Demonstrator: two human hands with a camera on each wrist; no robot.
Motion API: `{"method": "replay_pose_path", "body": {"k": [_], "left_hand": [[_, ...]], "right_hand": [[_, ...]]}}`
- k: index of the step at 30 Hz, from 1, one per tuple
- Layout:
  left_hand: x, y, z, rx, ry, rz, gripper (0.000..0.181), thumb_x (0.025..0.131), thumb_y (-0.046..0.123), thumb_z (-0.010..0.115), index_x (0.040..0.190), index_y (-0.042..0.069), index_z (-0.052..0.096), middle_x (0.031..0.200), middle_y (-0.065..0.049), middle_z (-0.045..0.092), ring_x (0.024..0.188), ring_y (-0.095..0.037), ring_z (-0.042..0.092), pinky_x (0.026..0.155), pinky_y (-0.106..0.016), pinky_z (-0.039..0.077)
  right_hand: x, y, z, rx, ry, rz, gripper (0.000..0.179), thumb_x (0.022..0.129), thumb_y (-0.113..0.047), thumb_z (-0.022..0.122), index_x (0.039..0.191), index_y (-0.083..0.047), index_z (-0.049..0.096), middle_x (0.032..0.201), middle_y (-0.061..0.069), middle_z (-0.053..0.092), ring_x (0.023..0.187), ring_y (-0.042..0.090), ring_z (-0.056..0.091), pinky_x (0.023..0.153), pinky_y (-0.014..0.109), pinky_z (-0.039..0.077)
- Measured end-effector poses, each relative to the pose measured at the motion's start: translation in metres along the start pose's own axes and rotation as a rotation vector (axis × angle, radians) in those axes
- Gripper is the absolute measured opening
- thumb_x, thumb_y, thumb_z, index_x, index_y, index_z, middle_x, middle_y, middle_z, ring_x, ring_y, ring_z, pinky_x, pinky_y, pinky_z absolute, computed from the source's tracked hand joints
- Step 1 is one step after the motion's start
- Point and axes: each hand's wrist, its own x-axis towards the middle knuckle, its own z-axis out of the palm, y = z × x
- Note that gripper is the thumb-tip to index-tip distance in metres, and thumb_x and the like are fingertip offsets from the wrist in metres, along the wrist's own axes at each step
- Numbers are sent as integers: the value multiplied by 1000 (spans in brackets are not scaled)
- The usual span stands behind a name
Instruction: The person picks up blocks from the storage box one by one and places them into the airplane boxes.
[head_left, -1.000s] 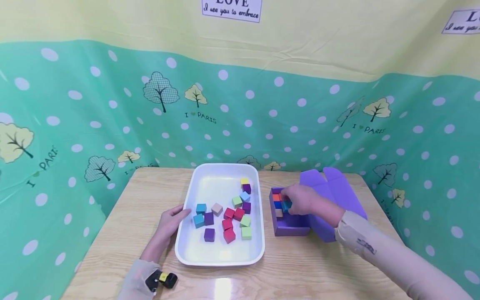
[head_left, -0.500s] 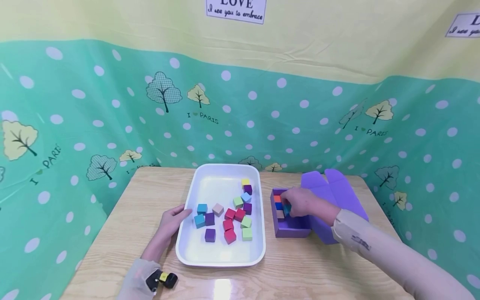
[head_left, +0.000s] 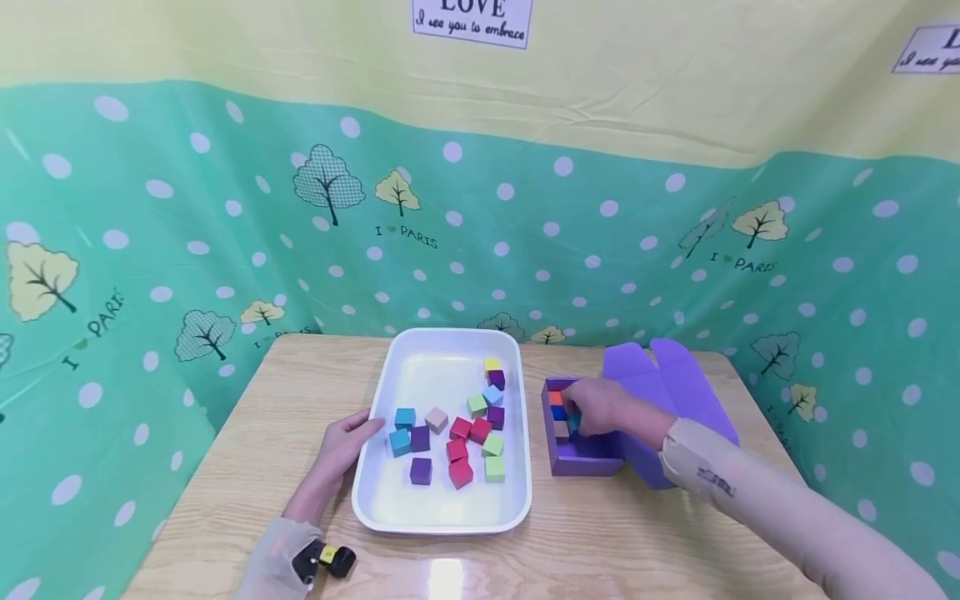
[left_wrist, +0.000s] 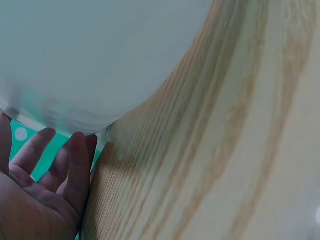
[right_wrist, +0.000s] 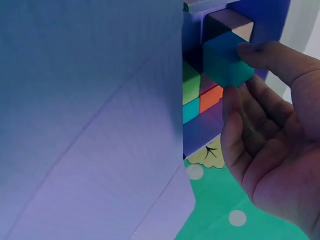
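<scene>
My right hand (head_left: 600,406) is inside the purple box (head_left: 588,467). It pinches a teal cube (right_wrist: 227,60) between thumb and fingertips, next to a beige cube (right_wrist: 235,22). An orange cube (head_left: 554,397) and a blue cube (head_left: 558,412) sit along the box's left wall; in the right wrist view a green cube (right_wrist: 190,82) shows behind the lid edge. At the white tray (head_left: 441,525), my left hand (head_left: 339,448) holds the left rim, its thumb on top and fingers against the outer wall. Red cubes (head_left: 461,473), dark purple cubes (head_left: 421,471) and others lie loose in the tray.
The box's purple lid (head_left: 675,383) stands folded back to the right, beneath the right forearm. Both containers rest on a wooden table (head_left: 615,542). A green and yellow patterned cloth (head_left: 450,250) hangs behind and at the sides.
The view has shifted slightly. My right hand, with the teal cube, has sunk a little lower in the box. The left hand and the tray have stayed in place.
</scene>
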Motion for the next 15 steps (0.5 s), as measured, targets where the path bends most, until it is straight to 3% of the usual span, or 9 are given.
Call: {"method": "replay_pose_path", "body": {"k": [15], "left_hand": [[-1,-1,0,17,1,-4,62,88,40,70,137,5,55,133,-21,56,112,-30,61,84,-32,55]], "right_hand": [[9,12,16,26,12,-33,24,70,-16,84,81,-21,63,72,-9,56,66,13,52,61,29,48]]}}
